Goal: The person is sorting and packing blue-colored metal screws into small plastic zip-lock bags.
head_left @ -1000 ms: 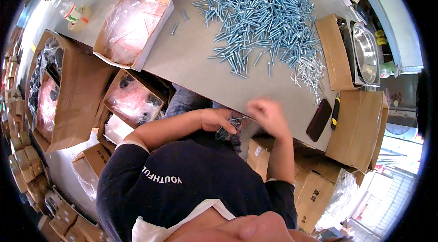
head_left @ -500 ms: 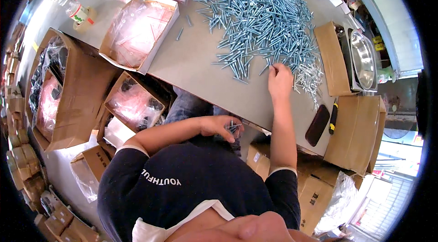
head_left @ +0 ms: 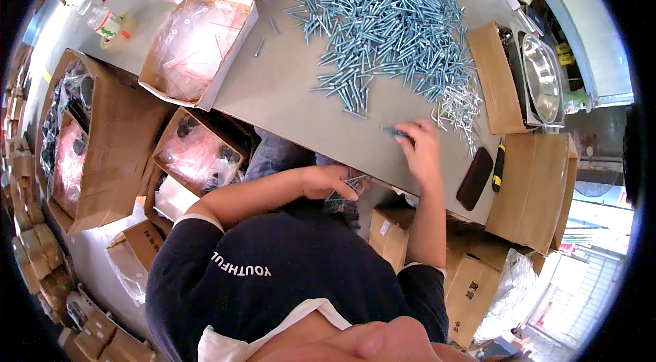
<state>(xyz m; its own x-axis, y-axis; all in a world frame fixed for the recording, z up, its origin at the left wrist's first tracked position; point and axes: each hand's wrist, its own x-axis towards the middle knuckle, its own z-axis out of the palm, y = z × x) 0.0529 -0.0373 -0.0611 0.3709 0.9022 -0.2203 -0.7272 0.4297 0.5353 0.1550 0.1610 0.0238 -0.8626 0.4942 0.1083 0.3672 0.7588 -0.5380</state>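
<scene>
Just over the table point(head_left: 294, 85), near its front edge, my right hand point(head_left: 422, 149) pinches one or more bluish metal screws point(head_left: 391, 131) sticking out to the left of the fingers. In front of my lap, my left hand point(head_left: 326, 182) is closed round a small bunch of long screws point(head_left: 349, 188); clear plastic seems to be with them, though this is hard to make out. A large heap of loose bluish screws point(head_left: 389, 27) spreads beyond my right hand. Beside that heap lies a smaller pile of short silvery screws point(head_left: 456, 113).
At the left of the table stands an open carton point(head_left: 210, 99) of plastic bags. Two stray screws lie beside it. On the right are a dark phone point(head_left: 475, 179), a black-and-yellow cutter point(head_left: 499, 165) and a steel basin point(head_left: 543, 82). More open cartons point(head_left: 123, 130) stand below left.
My right hand has drawn back from the heap toward me, with a screw or screws now in its fingers. The left hand stays near the lap, its screws tilted differently.
</scene>
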